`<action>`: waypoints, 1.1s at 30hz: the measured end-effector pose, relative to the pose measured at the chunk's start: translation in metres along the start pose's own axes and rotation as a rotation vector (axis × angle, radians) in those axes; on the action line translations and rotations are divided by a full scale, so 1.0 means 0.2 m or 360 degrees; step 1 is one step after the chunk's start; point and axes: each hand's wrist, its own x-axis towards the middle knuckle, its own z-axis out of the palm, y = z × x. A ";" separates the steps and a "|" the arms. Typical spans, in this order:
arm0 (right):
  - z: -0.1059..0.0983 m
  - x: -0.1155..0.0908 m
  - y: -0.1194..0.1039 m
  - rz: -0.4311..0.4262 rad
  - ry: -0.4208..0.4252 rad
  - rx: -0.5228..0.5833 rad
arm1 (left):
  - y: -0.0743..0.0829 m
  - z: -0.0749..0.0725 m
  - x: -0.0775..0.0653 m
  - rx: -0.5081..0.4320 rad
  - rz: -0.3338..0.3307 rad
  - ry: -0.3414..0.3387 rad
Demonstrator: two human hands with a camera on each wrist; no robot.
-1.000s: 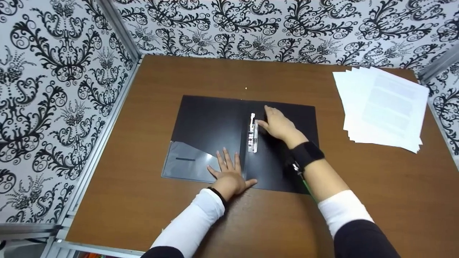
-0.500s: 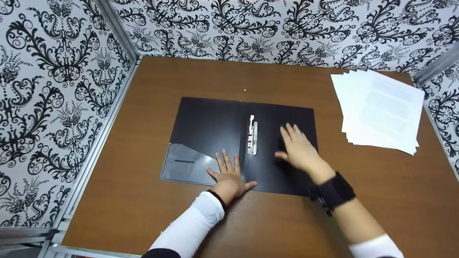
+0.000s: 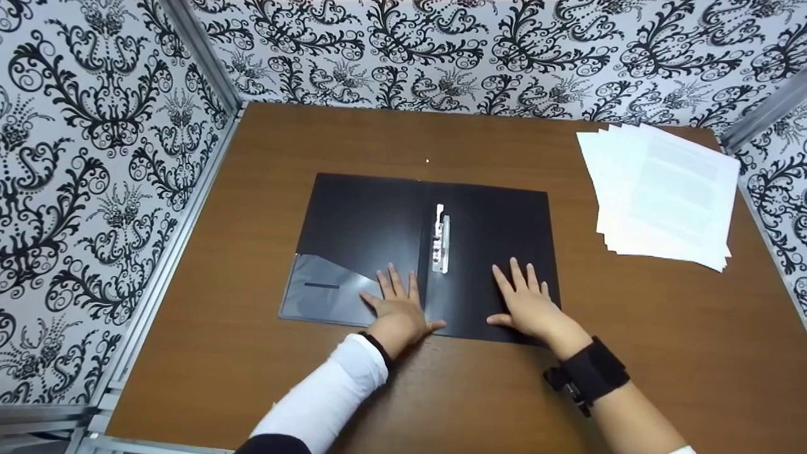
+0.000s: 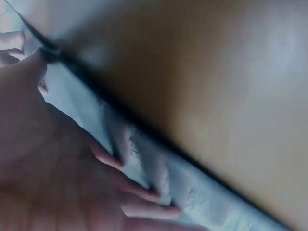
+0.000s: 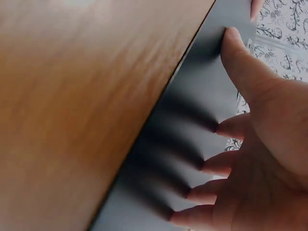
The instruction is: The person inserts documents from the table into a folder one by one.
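Note:
A black folder [image 3: 372,221] lies spread flat on the table, with a silver metal clip [image 3: 441,243] just right of its spine. My left hand [image 3: 400,315] rests with spread fingers on the folder's lower left side, over the clear corner pocket [image 3: 315,296]; its thumb reaches past the spine at the bottom edge. On the lower part of the right cover, my right hand [image 3: 529,309] lies with fingers apart. In the right wrist view, the fingertips [image 5: 209,166] of that hand touch the black cover [image 5: 211,72]. Neither hand grips anything.
A fanned stack of white sheets [image 3: 662,195] lies at the back right of the brown wooden table [image 3: 208,353]. Patterned walls [image 3: 410,57] stand behind and to the left. A tiny white speck [image 3: 427,161] sits behind the folder.
My right hand has left the metal clip, moving right and toward me onto the lower right cover. The left hand stays in place on the folder.

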 end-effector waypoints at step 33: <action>-0.01 0.00 0.01 -0.0001 -0.0043 0.0103 | -0.15 -0.02 0.28 -0.0323 0.0012 -0.0182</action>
